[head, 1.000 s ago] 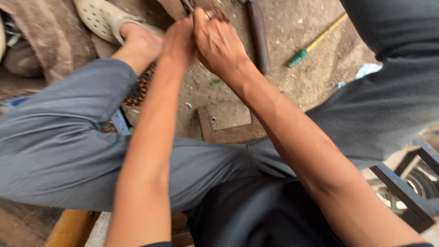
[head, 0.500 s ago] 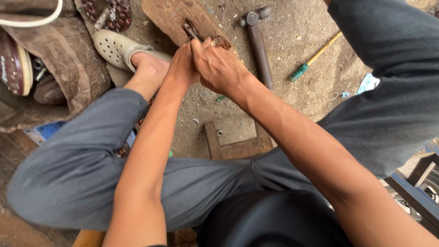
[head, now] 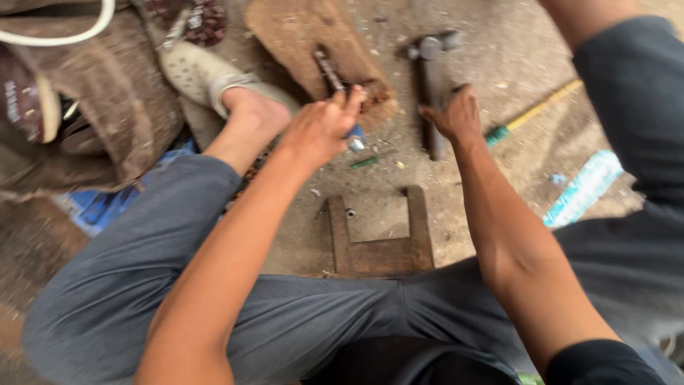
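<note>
My left hand (head: 320, 127) is closed around a small tool with a blue grip and a metal tip (head: 354, 140), held at the near edge of a worn wooden block (head: 299, 39). A thin rusty metal piece (head: 330, 70) lies on the block just beyond my fingers. My right hand (head: 452, 114) is down on the handle of a hammer (head: 429, 85) lying on the ground, its head pointing away from me. The blur hides whether those fingers have closed on the handle.
A U-shaped metal bracket (head: 377, 249) lies between my knees. A green and yellow screwdriver (head: 531, 114) and a pale plastic wrapper (head: 584, 189) lie at the right. My sandalled foot (head: 206, 71) and brown sacking (head: 107, 93) fill the left.
My hands, held together over the block, have parted. The right one has moved right onto the hammer handle, and the left one stays by the block with the blue tool.
</note>
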